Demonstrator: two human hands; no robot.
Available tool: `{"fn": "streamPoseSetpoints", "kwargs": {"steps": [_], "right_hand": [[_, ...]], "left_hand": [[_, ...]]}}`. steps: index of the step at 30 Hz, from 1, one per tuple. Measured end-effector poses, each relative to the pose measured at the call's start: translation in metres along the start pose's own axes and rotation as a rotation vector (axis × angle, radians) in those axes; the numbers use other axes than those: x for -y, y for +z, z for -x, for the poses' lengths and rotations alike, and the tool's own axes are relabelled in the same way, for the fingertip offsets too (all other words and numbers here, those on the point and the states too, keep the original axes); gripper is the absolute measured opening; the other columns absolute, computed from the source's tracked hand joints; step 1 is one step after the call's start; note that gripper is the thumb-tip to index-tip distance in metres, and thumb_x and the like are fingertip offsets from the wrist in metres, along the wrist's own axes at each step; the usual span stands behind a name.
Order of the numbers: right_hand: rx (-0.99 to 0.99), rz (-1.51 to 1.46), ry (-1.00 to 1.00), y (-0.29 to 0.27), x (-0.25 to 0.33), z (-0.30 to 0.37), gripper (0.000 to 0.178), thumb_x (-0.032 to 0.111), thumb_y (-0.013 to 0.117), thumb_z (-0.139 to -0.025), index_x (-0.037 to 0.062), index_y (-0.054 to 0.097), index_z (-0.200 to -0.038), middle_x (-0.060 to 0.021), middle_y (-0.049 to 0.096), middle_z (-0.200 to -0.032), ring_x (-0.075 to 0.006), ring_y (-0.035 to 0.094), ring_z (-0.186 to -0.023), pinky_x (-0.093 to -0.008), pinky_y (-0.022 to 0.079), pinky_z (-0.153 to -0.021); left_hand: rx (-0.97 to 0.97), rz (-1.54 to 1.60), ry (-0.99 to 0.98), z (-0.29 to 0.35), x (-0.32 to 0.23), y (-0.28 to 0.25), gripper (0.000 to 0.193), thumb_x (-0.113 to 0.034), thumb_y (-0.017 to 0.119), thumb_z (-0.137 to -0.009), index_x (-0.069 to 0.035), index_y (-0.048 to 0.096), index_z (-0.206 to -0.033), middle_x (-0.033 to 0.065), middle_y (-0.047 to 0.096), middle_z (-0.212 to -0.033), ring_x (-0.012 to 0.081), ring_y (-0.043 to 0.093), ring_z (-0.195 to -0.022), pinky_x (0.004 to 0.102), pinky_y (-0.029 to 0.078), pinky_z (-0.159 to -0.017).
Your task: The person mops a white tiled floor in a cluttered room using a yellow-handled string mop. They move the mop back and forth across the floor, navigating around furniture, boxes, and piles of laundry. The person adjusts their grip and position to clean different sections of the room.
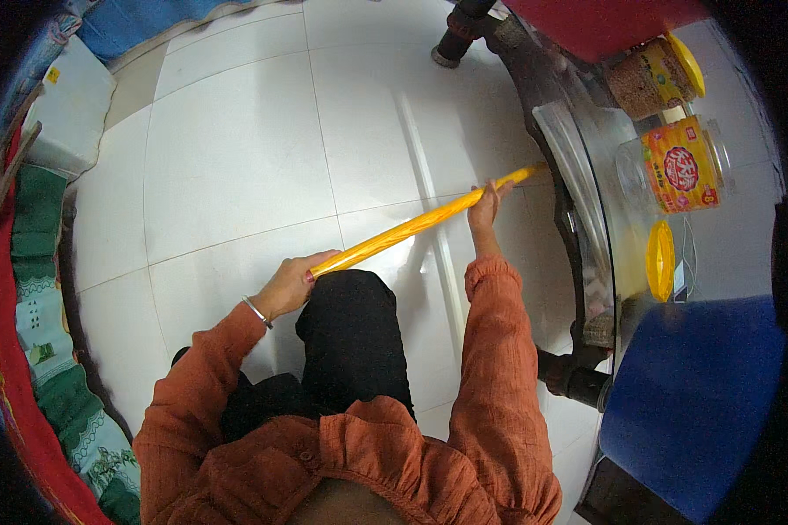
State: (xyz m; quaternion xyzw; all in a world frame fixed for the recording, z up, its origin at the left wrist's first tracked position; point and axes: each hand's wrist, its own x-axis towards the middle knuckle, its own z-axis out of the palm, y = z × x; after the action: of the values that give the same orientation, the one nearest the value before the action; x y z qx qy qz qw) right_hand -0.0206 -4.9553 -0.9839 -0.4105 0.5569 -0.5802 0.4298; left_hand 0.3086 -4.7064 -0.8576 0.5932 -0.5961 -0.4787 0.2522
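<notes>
A long yellow pole [403, 231] with a glossy, wood-like pattern slants across in front of me, from above my knee up to the right. My left hand [291, 284], a silver bangle on its wrist, is closed around the near end. Farther along, my right hand [485, 212] grips the same pole with its fingers wrapped round it. Past that hand the pole runs on to the table's dark edge; its far end is hidden there, so what it carries, if anything, does not show.
On the right stands a glass-topped table [620, 254] with a dark edge. It bears a clear jar [678, 166], a brown-filled jar [652, 83] and a yellow lid [661, 261]. A blue surface [692, 402] lies nearer. White floor tiles [236, 157] spread ahead; a white box [66, 109] stands far left.
</notes>
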Motion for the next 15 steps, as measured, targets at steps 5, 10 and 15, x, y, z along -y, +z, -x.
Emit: {"fn": "streamPoseSetpoints", "kwargs": {"steps": [5,10,15], "right_hand": [[0.158,0.558,-0.37,0.006,-0.043,-0.058,0.033,0.022,0.042,-0.09,-0.0003,0.04,-0.115,-0.0121,0.01,-0.141,-0.0234,0.045,-0.105,-0.0343,0.047,-0.081],[0.103,1.052,-0.806,0.084,-0.023,-0.022,0.027,0.007,0.049,-0.084,0.0031,0.045,-0.111,-0.0211,0.012,-0.14,-0.03,0.04,-0.109,-0.0342,0.044,-0.086],[0.287,0.982,-0.604,0.131,0.043,0.037,0.043,0.003,0.062,-0.072,0.0047,0.048,-0.112,-0.0289,0.02,-0.136,-0.0449,0.022,-0.126,-0.0414,0.034,-0.1]], "left_hand": [[0.0,0.039,0.013,0.006,-0.013,0.008,0.043,-0.002,0.047,-0.085,-0.008,0.044,-0.127,0.0185,0.057,-0.111,0.0246,0.059,-0.095,0.0301,0.045,-0.083],[-0.071,0.074,-0.146,0.046,-0.009,-0.009,0.042,-0.011,0.052,-0.087,-0.003,0.042,-0.127,0.0133,0.059,-0.097,0.0165,0.057,-0.079,0.0269,0.046,-0.071],[0.001,0.263,-0.443,0.101,-0.054,-0.057,0.043,-0.014,0.051,-0.089,-0.005,0.04,-0.129,-0.0014,0.048,-0.071,0.0048,0.042,-0.055,0.0189,0.038,-0.048]]}}
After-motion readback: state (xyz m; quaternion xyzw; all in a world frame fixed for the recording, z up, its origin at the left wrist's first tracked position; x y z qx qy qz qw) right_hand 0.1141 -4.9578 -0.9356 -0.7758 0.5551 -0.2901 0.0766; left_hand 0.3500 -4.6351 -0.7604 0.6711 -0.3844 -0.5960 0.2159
